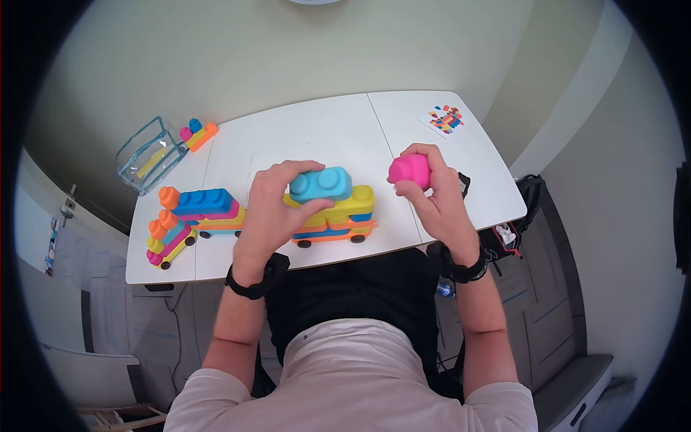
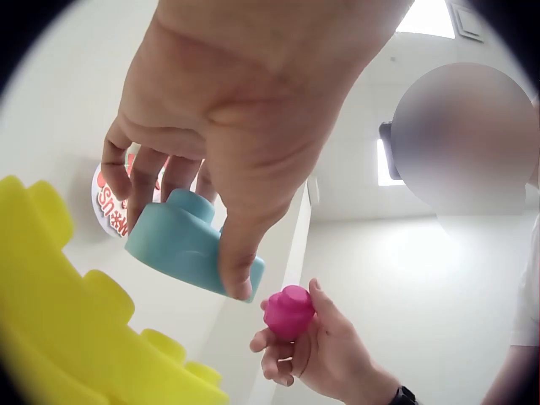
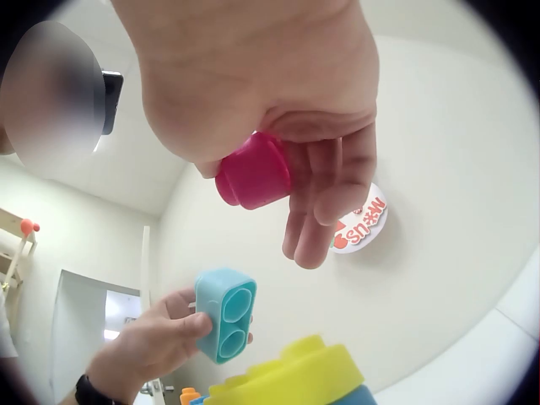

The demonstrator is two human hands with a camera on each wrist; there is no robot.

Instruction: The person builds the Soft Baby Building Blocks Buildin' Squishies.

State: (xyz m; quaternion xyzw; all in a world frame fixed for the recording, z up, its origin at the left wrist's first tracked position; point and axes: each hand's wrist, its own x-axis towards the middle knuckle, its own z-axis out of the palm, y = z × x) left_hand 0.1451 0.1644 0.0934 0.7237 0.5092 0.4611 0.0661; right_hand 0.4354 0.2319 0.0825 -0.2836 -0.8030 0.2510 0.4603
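Observation:
My left hand [image 1: 272, 205] pinches a light-blue two-stud toy block [image 1: 321, 184] between thumb and fingers. In the right wrist view the hollow underside of this light-blue block [image 3: 226, 315] shows. Just beneath it stands a block-built vehicle [image 1: 335, 225] on wheels, with a yellow block [image 1: 362, 199] on top and blue, yellow and orange layers below. To the right, my right hand [image 1: 440, 198] grips a small pink block [image 1: 409, 171] with thumb and fingers. The left wrist view has the pink block [image 2: 289, 313] off to the side, with its stud visible.
Two more block-built wagons, one blue-topped [image 1: 205, 203] and one smaller [image 1: 170, 241], stand on the white table [image 1: 302, 137] at the left. Farther back are a clear case [image 1: 150, 157] and some joined blocks [image 1: 201, 137]. A printed card [image 1: 444, 119] lies at the back right.

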